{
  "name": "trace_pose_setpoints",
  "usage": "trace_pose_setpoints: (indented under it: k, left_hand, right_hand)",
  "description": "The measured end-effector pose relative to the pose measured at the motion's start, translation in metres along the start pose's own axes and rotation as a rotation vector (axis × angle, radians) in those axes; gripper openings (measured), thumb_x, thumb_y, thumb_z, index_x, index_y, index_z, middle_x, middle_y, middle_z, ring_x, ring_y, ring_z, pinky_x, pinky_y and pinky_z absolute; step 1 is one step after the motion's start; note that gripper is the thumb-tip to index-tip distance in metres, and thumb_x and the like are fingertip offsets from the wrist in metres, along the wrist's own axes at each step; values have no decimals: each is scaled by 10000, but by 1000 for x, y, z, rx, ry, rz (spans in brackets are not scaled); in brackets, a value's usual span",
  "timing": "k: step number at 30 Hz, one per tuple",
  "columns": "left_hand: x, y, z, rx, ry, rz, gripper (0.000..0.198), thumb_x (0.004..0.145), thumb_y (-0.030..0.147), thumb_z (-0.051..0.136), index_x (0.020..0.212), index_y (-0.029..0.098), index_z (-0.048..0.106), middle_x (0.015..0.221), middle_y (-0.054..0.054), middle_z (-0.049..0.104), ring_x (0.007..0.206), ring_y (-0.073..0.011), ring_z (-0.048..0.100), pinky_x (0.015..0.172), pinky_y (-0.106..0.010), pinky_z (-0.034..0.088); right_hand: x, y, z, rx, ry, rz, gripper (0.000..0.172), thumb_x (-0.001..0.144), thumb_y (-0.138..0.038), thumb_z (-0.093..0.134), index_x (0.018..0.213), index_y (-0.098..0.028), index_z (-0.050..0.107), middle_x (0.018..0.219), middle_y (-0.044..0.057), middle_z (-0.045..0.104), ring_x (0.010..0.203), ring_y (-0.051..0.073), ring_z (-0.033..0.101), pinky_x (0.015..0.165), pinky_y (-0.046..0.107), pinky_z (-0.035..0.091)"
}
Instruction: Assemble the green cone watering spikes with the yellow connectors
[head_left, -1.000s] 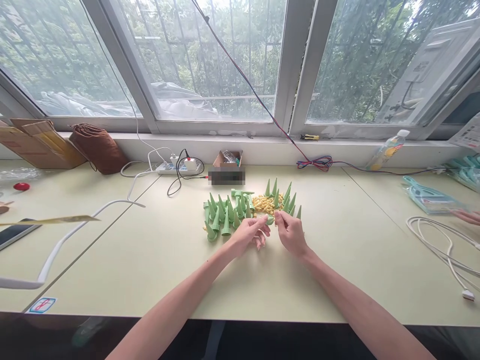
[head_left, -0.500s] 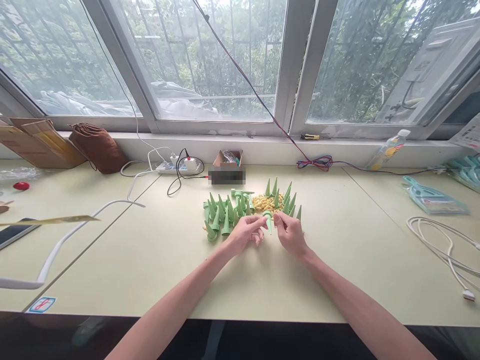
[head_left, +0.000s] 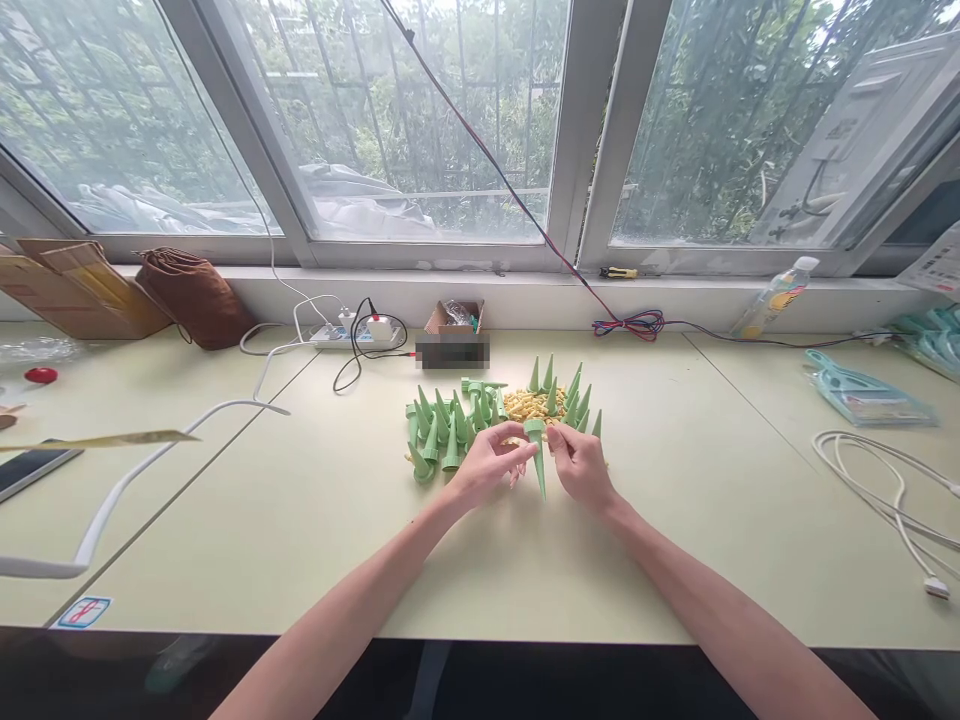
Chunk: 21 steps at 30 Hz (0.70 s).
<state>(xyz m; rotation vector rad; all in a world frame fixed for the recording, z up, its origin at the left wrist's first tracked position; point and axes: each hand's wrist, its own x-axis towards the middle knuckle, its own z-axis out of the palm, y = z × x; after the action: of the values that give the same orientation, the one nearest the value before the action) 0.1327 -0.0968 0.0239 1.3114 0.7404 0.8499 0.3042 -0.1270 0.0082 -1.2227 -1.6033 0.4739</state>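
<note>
My left hand (head_left: pixel 491 462) pinches a green plant watering spike (head_left: pixel 538 465) between thumb and fingers, its wide ribbed cap up and its narrow tip towards me. Close on the right, my right hand (head_left: pixel 579 462) is closed, thumb against finger, beside the cap; what it pinches, if anything, is hidden. Behind my left hand stand and lie several more green spikes (head_left: pixel 451 448). Beyond both hands is a heap of small yellow pieces (head_left: pixel 529 404), with other green spikes (head_left: pixel 574 390) standing around its back and right side.
Behind the spikes are a small open cardboard box (head_left: pixel 456 318) and a power strip (head_left: pixel 352 335) with cables. A white cable (head_left: pixel 150 455) crosses the left of the table (head_left: pixel 300 520). At the right lie a coiled white cable (head_left: pixel 885 490) and a light-blue dustpan set (head_left: pixel 870 390).
The spike in my left hand has tilted, so more of its length shows and its tip reaches lower, towards me. My left fingers have shifted on it; my right hand stays almost in place.
</note>
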Motion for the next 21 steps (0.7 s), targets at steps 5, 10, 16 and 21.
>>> trace_pose_setpoints:
  k: [5, 10, 16, 21]
  left_hand:
    - [-1, -6, 0, 134, 27, 53, 458, 760, 431, 752, 1085, 165, 569, 566, 63, 524, 469, -87, 497, 447, -205, 414]
    - [-2, -7, 2, 288, 57, 138, 459, 771, 403, 739, 1133, 171, 578, 655, 25, 582, 496, -96, 534, 435, -202, 429]
    - [-2, -6, 2, 537, 116, 448, 276, 822, 280, 686, 1073, 182, 629, 1027, -67, 641, 586, -63, 550, 537, -209, 502]
    - [-3, -6, -1, 764, 80, 652, 267, 869, 115, 532, 1096, 199, 644, 1090, -84, 677, 558, -51, 512, 535, -195, 490]
  right_hand:
    - [-1, -2, 0, 27, 7, 26, 410, 995, -387, 399, 629, -204, 369, 541, -48, 326, 484, 102, 286, 472, 261, 229]
    - [0, -2, 0, 41, 9, 42, 433, 992, -399, 399, 610, -203, 348, 523, -47, 322, 477, 100, 278, 466, 267, 215]
    - [0, -3, 0, 61, -13, 60, 438, 987, -404, 399, 602, -202, 352, 523, -40, 341, 480, 101, 288, 469, 268, 222]
    - [0, -4, 2, 61, -34, 71, 457, 983, -422, 399, 587, -202, 343, 520, -36, 343, 485, 105, 303, 478, 269, 238]
